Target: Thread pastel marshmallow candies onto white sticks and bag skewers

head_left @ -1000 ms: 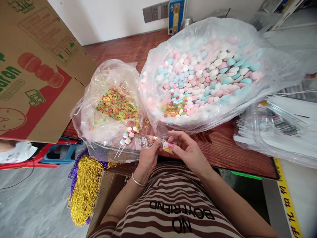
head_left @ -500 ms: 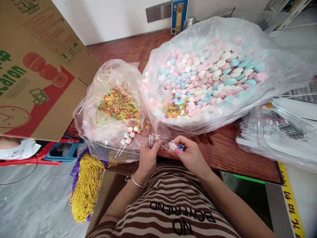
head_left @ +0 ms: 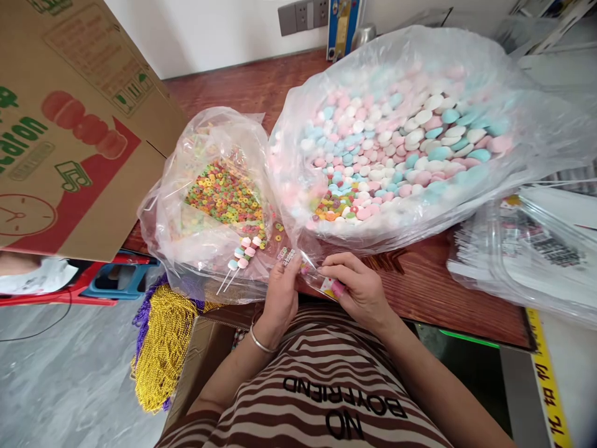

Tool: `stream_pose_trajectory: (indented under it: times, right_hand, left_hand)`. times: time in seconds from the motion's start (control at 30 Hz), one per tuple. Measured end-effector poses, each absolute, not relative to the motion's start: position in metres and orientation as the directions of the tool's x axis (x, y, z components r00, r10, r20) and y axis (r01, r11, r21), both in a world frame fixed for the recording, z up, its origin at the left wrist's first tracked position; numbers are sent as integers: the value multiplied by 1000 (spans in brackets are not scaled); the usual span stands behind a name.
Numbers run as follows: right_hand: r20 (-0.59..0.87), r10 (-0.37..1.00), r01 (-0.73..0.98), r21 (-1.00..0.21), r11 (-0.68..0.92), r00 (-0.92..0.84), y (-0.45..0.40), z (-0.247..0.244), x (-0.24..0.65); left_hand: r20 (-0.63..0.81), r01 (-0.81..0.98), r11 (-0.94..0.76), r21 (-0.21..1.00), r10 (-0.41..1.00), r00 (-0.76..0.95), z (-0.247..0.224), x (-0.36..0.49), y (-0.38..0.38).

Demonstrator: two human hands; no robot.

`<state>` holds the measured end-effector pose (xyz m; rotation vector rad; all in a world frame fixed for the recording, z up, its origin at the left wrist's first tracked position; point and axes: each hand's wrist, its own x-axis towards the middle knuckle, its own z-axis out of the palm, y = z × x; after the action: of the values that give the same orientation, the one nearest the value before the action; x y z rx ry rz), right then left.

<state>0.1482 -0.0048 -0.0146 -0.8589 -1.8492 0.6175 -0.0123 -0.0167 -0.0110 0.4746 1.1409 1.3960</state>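
Between my hands, at the table's front edge, is a small clear printed plastic packet (head_left: 328, 286). My left hand (head_left: 282, 287) is closed on its left end, where small printing shows by the thumb. My right hand (head_left: 357, 286) pinches the other end, which has a white and pink print. What is inside the packet is too small to make out. Left of my hands, two candy skewers (head_left: 241, 255) of pink, white and blue pieces lie on a clear bag (head_left: 172, 249) of small coloured candy rings (head_left: 224, 193).
A large clear bag (head_left: 471, 205) of pastel candies (head_left: 387, 149) covers the table's middle. Clear plastic packaging (head_left: 527, 249) lies at the right on the wooden table (head_left: 420, 274). A cardboard box (head_left: 79, 124) stands left; gold bead strings (head_left: 163, 348) hang below. Part of another person (head_left: 18, 264) shows far left.
My left hand has turned more upright around its end of the packet. My right fingers have shifted on the other end, and the packet is tilted differently. The view has moved slightly.
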Motion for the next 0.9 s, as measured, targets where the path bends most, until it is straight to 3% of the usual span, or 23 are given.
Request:
stream_pose_trajectory:
  times: [0.17,0.47,0.67,0.9]
  right_hand:
    - [613,758,405,-649,644,-224,-8,-17,149]
    - [612,734,371,-634,678,-294,-3,-14,154]
    - [582,764,399,-653,644,-280,-1,-7,150]
    - [579,720,381,-611,694,-383,6,19,141]
  left_hand:
    - [-301,-555,94,827,907,-294,-12,-16,-11]
    - [-395,-507,316,802,917,-54,-4,-27,-16]
    - [-418,-580,262,771,895,-152,-11,-25,-15]
    - [-413,-662,272,699,909,-62,-14,-29,-14]
